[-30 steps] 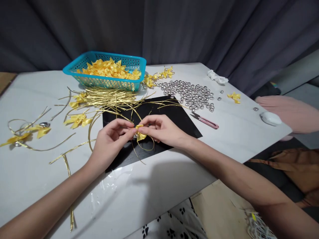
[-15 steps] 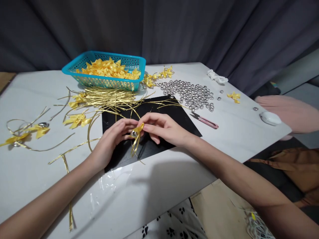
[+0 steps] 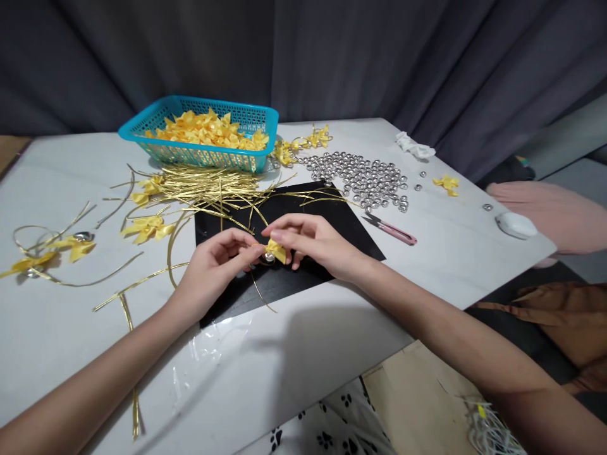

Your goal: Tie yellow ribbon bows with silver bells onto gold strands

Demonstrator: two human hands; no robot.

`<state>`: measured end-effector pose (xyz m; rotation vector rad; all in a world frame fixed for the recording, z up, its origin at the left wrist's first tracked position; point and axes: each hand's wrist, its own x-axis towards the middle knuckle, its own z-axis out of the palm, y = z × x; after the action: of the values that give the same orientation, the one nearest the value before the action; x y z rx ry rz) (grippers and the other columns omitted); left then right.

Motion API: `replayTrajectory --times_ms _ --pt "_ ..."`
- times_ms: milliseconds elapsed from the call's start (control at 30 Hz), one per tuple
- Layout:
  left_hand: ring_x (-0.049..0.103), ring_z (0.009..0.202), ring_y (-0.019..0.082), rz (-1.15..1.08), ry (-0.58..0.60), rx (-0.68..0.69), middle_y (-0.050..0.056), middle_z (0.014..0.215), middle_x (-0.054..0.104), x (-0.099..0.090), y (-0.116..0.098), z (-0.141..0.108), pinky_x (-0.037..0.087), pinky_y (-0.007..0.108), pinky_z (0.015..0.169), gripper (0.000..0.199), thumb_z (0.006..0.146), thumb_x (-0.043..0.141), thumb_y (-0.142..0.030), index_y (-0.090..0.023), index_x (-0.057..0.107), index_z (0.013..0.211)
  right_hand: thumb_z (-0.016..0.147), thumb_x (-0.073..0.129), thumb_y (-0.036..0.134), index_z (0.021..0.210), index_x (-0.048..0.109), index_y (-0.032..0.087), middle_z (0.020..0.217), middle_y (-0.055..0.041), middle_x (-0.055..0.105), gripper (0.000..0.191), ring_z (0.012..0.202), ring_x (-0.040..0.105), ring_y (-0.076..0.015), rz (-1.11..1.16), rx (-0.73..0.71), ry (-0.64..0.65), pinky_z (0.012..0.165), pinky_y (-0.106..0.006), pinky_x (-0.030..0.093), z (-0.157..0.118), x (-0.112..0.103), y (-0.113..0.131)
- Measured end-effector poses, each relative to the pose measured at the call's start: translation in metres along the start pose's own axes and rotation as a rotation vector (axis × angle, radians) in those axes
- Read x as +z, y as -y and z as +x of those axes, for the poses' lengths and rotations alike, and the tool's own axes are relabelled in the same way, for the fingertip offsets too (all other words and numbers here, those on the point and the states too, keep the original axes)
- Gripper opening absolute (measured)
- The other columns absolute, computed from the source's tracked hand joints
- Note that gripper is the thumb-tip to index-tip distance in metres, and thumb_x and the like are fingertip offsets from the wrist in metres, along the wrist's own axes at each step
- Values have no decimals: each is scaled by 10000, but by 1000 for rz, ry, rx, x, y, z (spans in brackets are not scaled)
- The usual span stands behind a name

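A yellow ribbon bow [image 3: 277, 250] with a small silver bell [image 3: 269, 257] at its lower side is held above a black mat [image 3: 237, 297]. My right hand [image 3: 308, 243] pinches the bow between thumb and fingers. From the left, my left hand [image 3: 220, 262] has its thumb and forefinger closed at the bow's edge, seemingly on the gold wire there. A thin gold wire [image 3: 258, 287] hangs below the hands over the mat. Behind them lies a pile of gold wires [image 3: 208, 186].
A blue basket [image 3: 190, 147] of yellow bows stands at the back left. Many silver bells [image 3: 370, 177] lie right of it, near pink-handled thread snips [image 3: 391, 229]. Loose bows [image 3: 148, 229] lie at left. A white computer mouse [image 3: 516, 225] sits at the right edge.
The bow has turned from hanging downward to lying sideways between my hands. My left thumb has come forward to pinch at its left side.
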<state>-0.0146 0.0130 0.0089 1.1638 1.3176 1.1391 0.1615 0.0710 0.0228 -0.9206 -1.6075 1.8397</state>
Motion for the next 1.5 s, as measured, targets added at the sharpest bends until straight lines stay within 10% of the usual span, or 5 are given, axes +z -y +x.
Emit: replayTrajectory --times_ms 433,700,1167,1500 --pt "518 763 145 134 -210 177 -12 758 534 -4 9 1 406 253 676 141 659 747 -312 -214 660 607 721 695 195 842 609 131 661 43 577 162 417 444 -10 65 50 42 387 -132 419 4 5 -10" --pt "559 658 121 13 -57 50 -12 783 689 -6 5 0 413 208 548 119 732 696 -309 -252 726 832 718 716 261 818 633 142 582 61 536 176 423 398 -21 118 -5 17 386 -140 411 0 -1 -5" --pt "514 517 106 130 -91 40 -17 586 642 2 -1 -4 417 216 503 135 620 744 -295 -196 656 591 671 734 189 729 590 138 636 66 565 163 431 399 7 418 108 -117 404 -115 339 -2 15 -8" --pt "568 713 175 247 -132 178 8 740 659 1 -4 -8 427 266 633 175 779 566 -347 -233 659 683 639 780 233 756 558 145 585 65 548 266 465 451 -31 133 32 -15 410 -138 413 2 8 -6"
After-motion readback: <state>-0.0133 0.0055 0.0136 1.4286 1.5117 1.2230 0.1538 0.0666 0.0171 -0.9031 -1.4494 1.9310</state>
